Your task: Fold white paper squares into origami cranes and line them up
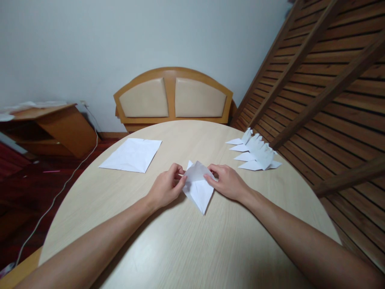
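Observation:
A folded sheet of white paper (198,188) is between my two hands over the middle of the table. It has a kite-like shape, with one point toward me and a flap raised at the top. My left hand (170,184) pinches its left edge between thumb and fingers. On the opposite edge, my right hand (225,180) grips the paper with the thumb on top. The fingers beneath the paper are partly hidden.
On the round wooden table (168,249), flat white sheets (132,154) lie at the left. Several folded paper figures (255,152) stand in a row near the right edge. Beyond are a padded headboard (174,98), a wooden cabinet (69,128) and a slatted wooden panel (331,92).

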`<state>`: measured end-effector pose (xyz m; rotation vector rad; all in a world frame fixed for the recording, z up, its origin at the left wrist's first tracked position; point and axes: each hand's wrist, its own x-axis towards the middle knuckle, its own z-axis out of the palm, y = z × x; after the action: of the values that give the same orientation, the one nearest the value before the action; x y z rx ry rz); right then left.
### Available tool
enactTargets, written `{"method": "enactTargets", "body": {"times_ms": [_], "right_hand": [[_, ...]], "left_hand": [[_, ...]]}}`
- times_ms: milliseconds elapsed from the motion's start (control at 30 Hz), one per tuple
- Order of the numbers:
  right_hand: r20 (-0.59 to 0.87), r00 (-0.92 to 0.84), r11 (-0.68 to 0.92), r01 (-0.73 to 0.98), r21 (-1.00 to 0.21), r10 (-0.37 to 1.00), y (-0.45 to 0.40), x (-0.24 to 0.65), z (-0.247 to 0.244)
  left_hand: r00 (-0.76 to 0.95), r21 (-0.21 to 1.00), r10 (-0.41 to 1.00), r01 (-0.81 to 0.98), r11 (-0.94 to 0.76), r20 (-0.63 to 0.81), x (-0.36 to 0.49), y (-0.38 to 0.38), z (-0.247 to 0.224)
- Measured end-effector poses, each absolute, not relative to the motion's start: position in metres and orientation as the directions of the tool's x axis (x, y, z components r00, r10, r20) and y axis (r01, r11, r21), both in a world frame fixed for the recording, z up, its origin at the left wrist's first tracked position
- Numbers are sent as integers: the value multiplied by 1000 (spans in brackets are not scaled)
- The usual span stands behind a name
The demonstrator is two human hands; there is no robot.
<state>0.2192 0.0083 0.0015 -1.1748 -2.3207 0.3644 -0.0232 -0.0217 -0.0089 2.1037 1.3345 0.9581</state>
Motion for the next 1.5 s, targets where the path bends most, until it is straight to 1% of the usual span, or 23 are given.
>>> {"method": "enactTargets", "body": {"times_ms": [167, 433, 567, 767, 900, 1033, 1167, 1333, 1433, 1500], "right_hand": [[317, -466, 563, 670, -484, 826, 7, 219, 1], [308, -445, 541, 672, -506, 841, 6, 217, 0], [308, -440, 538, 681, -498, 843, 6, 216, 0], [306, -445, 540, 679, -497, 842, 6, 217, 2], [303, -468, 556, 660, -505, 830, 2, 215, 6], [402, -462, 613, 581, -536, 790, -5, 209, 10], [523, -416, 666, 514, -540, 744, -10, 204, 8], [651, -405, 758, 461, -461, 642, -10, 199, 8], [699, -425, 810, 416, -414, 576, -10, 196, 10], [714, -430, 827, 392, -403, 552, -10, 194, 10]], "left_hand": [[327, 669, 890, 588, -455, 318, -22, -22, -10], [416, 641, 867, 593, -487, 274, -22, -25, -3], [422, 644, 869, 595, -481, 259, -22, -26, -2], [422, 613, 865, 617, -493, 271, -23, -24, -2], [456, 607, 850, 606, -514, 264, -22, -23, -2], [485, 598, 834, 596, -536, 264, -19, -25, 1], [517, 556, 818, 614, -560, 254, -16, -28, 5], [550, 493, 791, 626, -604, 270, -15, -30, 5], [546, 504, 794, 623, -599, 268, -15, -30, 4], [537, 523, 802, 619, -586, 263, -15, -30, 4]]}}
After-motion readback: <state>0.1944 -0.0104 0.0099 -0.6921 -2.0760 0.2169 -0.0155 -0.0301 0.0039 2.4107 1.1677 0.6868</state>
